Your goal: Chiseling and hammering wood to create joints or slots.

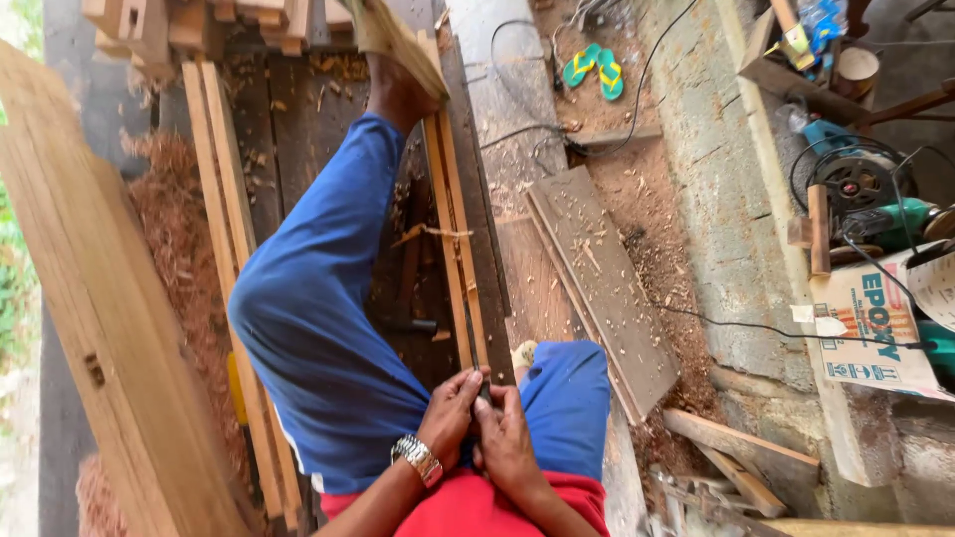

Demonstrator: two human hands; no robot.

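Both hands, left hand point(450, 413), right hand point(507, 438), clasp thin dark tool point(476, 353).

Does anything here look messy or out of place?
Yes. Wood shavings and sawdust litter the ground, a pair of green flip-flops lies among black cables, and a grey plank lies askew.

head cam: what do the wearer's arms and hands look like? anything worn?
Both forearms are bare, with no sleeves reaching them and no gloves. The left hand has a silver metal-link wristwatch on its wrist. The right hand shows nothing on the wrist; no rings can be made out on either. A red shirt shows at the bottom edge, and blue shorts cover the legs.
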